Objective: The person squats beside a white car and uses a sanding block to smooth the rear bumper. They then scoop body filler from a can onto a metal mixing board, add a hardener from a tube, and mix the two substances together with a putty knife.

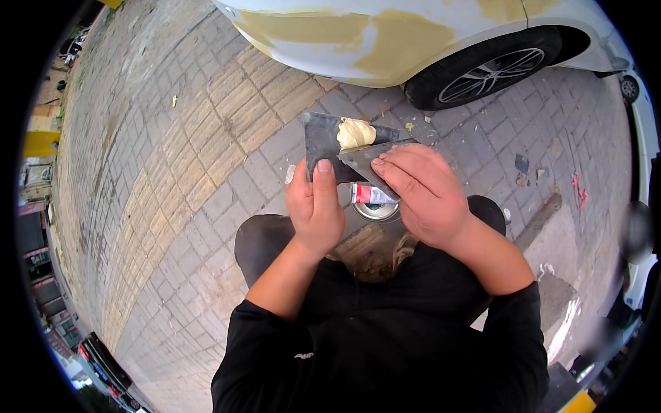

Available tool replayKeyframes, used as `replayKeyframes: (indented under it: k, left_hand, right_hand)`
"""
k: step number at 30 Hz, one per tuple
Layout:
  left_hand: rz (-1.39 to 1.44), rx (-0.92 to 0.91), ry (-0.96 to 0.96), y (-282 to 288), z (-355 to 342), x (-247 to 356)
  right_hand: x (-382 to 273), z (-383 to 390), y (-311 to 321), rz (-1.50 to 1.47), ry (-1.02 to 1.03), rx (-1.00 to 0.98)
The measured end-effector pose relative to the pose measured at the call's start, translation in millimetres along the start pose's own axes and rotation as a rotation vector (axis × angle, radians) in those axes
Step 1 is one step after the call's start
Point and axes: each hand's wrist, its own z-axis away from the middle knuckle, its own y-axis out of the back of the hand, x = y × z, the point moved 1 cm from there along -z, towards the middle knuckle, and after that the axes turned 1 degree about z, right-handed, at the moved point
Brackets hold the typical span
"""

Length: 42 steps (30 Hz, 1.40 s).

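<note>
My left hand (315,210) grips a dark flat putty board (321,138), its thumb on top. On the board sits a lump of cream-yellow putty (357,132). My right hand (428,196) is closed on a dark, thin spreader (363,164), held tilted over the board's right part with one edge against the near side of the putty. Below my hands stands a round metal can (376,213), with a red and white tube (372,193) lying across its top. My hands partly hide both.
Ahead, a white car (385,41) has yellow-tan filler patches along its lower body. Its black wheel (490,72) stands to the right. Grey and tan paving (227,117) stretches left. Small scraps and a red string (578,190) lie on the ground at right.
</note>
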Motion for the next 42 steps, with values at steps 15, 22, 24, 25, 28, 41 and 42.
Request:
replayKeyframes:
  k: [15, 22, 24, 25, 28, 41, 42]
  left_hand:
    - [-0.164, 0.005, -0.104, -1, 6, 6]
    - [-0.198, 0.046, -0.083, -11, 9, 18]
    - [-0.241, 0.045, -0.090, -14, 11, 21]
    - [-0.232, 0.035, -0.109, -13, 11, 19]
    - [-0.220, 0.023, -0.157, -8, 9, 13]
    - [-0.314, 0.020, -0.222, -8, 5, 14]
    - [-0.293, 0.027, -0.215, -7, 4, 13]
  right_hand:
    - [0, -2, 5, -0.024, -0.016, 0.028]
    - [-4, -2, 9, 0.002, 0.021, 0.079]
    - [-6, 2, 3, -0.045, -0.014, 0.010]
    - [-7, 3, 2, -0.066, -0.032, -0.024]
    - [-6, -3, 9, -0.025, 0.013, 0.065]
    - [-3, -1, 3, -0.055, -0.011, 0.036]
    - [-2, -3, 5, -0.032, -0.012, 0.071]
